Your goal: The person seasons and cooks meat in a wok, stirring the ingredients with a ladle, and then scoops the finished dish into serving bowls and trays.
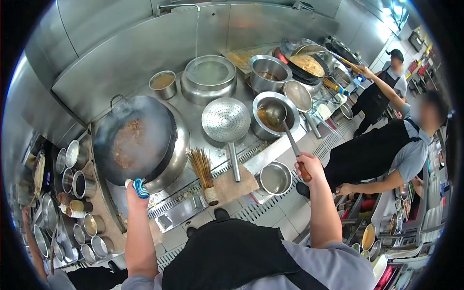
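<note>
My left hand point(137, 189) grips the near rim of a black wok point(162, 150) through a folded blue-and-white cloth point(140, 188). Steam partly veils the brown pieces of food point(129, 145) in the wok, which sits on a round metal burner ring. My right hand point(309, 166) is closed on the wooden handle of a ladle point(292, 137). The ladle's bowl is inside a metal pot point(256, 126) of brown liquid. Between my hands lie a perforated strainer point(225, 118) and a bamboo brush point(203, 171).
Water runs from a faucet point(179, 7) into a round metal basin point(210, 87) at the back. Other pots, including a tall pot point(270, 87), surround it. Two people point(367, 150) stand at the right, one holding a long tool over another wok point(307, 65). Seasoning containers point(84, 186) crowd the left.
</note>
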Demonstrator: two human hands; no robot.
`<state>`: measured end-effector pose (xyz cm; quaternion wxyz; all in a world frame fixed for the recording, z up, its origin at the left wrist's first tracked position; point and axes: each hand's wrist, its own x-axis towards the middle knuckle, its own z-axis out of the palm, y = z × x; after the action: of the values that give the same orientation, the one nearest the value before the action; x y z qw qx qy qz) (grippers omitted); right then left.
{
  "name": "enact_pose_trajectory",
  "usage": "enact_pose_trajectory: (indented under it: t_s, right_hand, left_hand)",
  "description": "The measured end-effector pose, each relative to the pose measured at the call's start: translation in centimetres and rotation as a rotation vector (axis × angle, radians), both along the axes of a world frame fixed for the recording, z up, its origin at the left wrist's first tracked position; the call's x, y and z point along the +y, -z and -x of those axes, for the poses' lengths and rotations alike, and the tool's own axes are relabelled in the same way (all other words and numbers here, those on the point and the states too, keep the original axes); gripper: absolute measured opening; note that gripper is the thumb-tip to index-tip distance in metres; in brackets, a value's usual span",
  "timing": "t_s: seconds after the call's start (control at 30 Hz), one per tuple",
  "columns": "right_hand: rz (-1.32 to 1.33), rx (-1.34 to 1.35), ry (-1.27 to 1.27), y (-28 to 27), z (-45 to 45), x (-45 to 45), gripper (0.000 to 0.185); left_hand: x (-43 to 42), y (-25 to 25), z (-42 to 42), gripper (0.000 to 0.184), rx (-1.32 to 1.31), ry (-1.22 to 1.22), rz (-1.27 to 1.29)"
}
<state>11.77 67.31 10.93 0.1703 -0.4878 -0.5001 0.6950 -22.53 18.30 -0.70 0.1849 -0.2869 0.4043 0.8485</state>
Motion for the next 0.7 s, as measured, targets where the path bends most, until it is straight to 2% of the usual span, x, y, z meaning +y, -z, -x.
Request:
enact_pose_trajectory:
  t_s: [0.13, 0.2, 0.27, 0.33, 0.47, 0.53, 0.6, 0.63, 0.7]
  right_hand:
    - [-0.033, 0.127, -0.045, -2.7, -2.0, 0.2, 0.038]
    - [0.062, 0.234, -0.019, -5.3, -2.6, -0.4, 0.032]
    - [0.203, 0.301, -0.018, -6.9, -2.7, -0.7, 0.041]
    - [0.212, 0.295, -0.058, -8.0, -1.4, -2.0, 0.032]
    - [0.274, 0.389, -0.314, -8.0, 4.5, -5.0, 0.029]
    - [0.303, 0.429, -0.492, -8.2, 8.8, -7.8, 0.044]
    - [0.172, 0.38, -0.502, -6.1, 13.0, -10.5, 0.046]
    - [0.125, 0.37, -0.595, -5.6, 15.0, -11.8, 0.046]
    - [0.013, 0.316, -0.752, -4.9, 18.8, -14.3, 0.049]
  left_hand:
    - [-0.5, 0.6, 0.0, 0.025, 0.035, 0.042, -0.009]
    - [-0.5, 1.0, 0.0, 0.023, 0.027, 0.036, 0.006]
    - [-0.5, 1.2, 0.0, 0.02, -0.006, -0.028, 0.021]
    - [-0.3, 0.1, -0.7, 0.019, 0.0, 0.012, -0.01]
    - [-1.0, -0.9, -1.7, 0.023, -0.027, 0.13, -0.045]
    - [-1.6, -0.8, -2.2, 0.028, -0.034, 0.189, -0.063]
    - [-1.0, -2.0, -3.4, 0.038, -0.075, 0.163, -0.022]
    - [-0.4, -2.8, -4.1, 0.045, -0.1, 0.134, 0.019]
    - [-0.3, -3.5, -5.1, 0.047, -0.088, 0.125, -0.022]
